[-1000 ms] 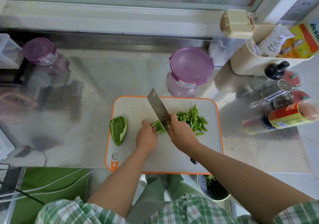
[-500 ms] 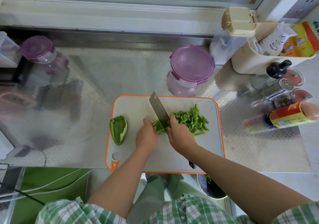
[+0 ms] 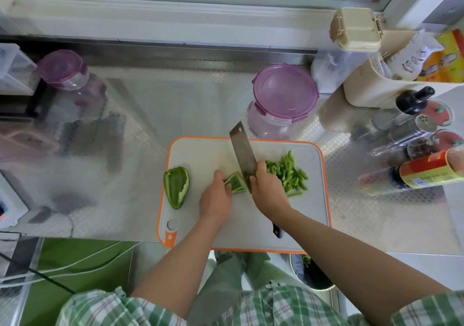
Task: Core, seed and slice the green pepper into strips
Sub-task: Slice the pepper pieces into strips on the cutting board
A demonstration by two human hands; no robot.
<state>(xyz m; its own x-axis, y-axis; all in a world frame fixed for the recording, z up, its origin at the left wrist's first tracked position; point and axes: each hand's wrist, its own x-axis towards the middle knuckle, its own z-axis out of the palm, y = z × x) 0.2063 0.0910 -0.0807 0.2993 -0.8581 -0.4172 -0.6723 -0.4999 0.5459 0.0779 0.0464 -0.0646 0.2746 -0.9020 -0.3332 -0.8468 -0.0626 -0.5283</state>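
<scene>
Found little changed from a second earlier: cleaver (image 3: pixel 242 149) back at the right edge of the pepper piece (image 3: pixel 234 183), with slightly more of that wedge exposed. Judged slicing well along, with strips (image 3: pixel 286 172) heaped right of the blade on the cutting board (image 3: pixel 200 154). Pinned the wedge with curled left hand (image 3: pixel 216 195) fingers (image 3: pixel 219 175), just beside the blade. Clamped right hand (image 3: pixel 268 192) round the cleaver. Left the other pepper half (image 3: pixel 176 183) untouched, well apart leftward.

hands (image 3: pixel 216 200) (image 3: pixel 270 192) 2 | cleaver (image 3: pixel 243 154) 1 | cutting board (image 3: pixel 200 154) 1 | purple-lidded jars (image 3: pixel 285 92) (image 3: pixel 61 65) 2 | pepper pieces (image 3: pixel 177 187) (image 3: pixel 236 183) 2 | strip pile (image 3: pixel 288 175) 1
</scene>
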